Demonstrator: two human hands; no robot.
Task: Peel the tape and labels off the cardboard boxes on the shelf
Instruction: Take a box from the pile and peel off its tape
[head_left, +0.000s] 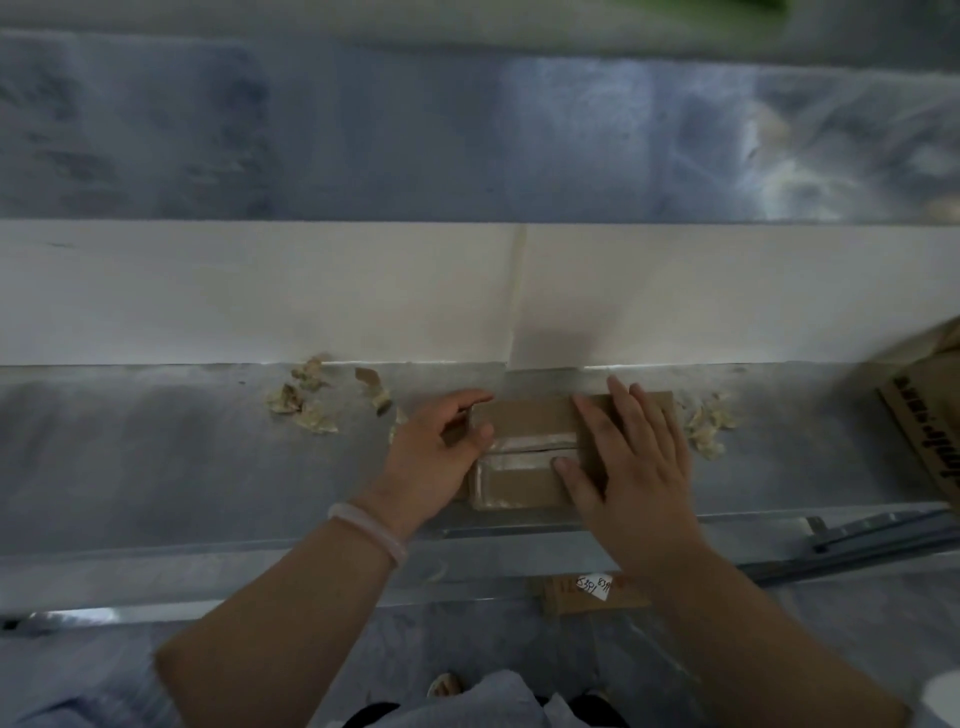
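Head view: your left hand (441, 457) grips the small cardboard box (524, 415) on the metal shelf (156, 467); your right hand (628, 462) lies flat on top. Tape (530, 445) still crosses its seam; peeled scraps (304, 402) nearby suggest you're partway through.

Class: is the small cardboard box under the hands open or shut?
Shut: the flaps of the cardboard box lie flat and meet at a middle seam under clear tape.

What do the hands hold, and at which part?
The left hand grips the cardboard box by its left end; the right hand presses flat on top.
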